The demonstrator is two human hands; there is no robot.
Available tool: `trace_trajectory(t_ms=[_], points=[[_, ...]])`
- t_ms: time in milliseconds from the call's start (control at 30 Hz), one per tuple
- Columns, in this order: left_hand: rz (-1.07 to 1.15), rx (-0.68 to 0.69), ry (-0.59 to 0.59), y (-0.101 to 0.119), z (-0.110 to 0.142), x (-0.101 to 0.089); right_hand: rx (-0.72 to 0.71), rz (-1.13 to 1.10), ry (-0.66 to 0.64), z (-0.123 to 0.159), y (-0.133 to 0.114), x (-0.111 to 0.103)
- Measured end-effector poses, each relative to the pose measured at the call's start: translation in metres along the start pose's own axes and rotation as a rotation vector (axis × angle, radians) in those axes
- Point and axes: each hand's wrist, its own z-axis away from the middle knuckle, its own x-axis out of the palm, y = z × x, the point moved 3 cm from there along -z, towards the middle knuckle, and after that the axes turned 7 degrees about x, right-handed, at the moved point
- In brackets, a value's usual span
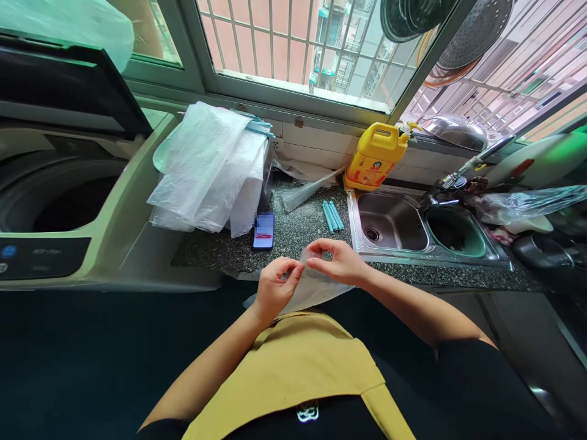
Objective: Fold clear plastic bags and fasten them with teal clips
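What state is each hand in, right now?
Left hand: closed, pinching the translucent plastic.
Right hand: partly curled at the same plastic; firm grip cannot be told.

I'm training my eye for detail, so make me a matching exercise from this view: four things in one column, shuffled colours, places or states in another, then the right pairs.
Column one:
1. Slim strips
2. Jug
3. Phone
4. Held plastic

Column two:
A. Screen lit, lying face-up
B. Translucent, at the left hand and right hand
C. Yellow, at the sink's back-left corner
D. Teal, lying side by side

Pairs: 1-D, 2-C, 3-A, 4-B
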Motion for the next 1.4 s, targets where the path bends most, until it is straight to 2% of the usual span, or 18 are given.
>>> trace_trajectory(t_ms=[200,367,500,800,967,1067,1133,1200,1400], points=[[0.040,-0.032,-0.041,-0.011,0.000,0.000,-0.071,0.042,0.104,-0.003,0.000,-0.009],[0.041,-0.071,-0.119,-0.043,0.015,-0.006,-0.202,0.139,0.268,-0.004,0.000,-0.033],[-0.001,-0.090,-0.149,-0.066,0.032,-0.011,-0.258,0.191,0.313,-0.004,0.002,-0.044],[-0.259,-0.091,-0.154,-0.100,0.067,-0.014,-0.293,0.270,0.478,-0.003,0.004,-0.067],[-0.385,-0.147,-0.105,-0.111,0.088,-0.016,-0.369,0.316,0.562,-0.003,0.009,-0.070],[-0.435,-0.178,-0.115,-0.120,0.096,-0.018,-0.422,0.375,0.566,-0.002,0.011,-0.068],[-0.444,-0.193,-0.151,-0.130,0.090,-0.017,-0.448,0.421,0.557,-0.001,0.013,-0.067],[-0.452,-0.210,-0.187,-0.144,0.072,-0.014,-0.474,0.450,0.554,0.000,0.015,-0.066],[-0.528,-0.273,-0.210,-0.192,-0.012,-0.001,-0.535,0.465,0.430,0.002,0.023,-0.057]])
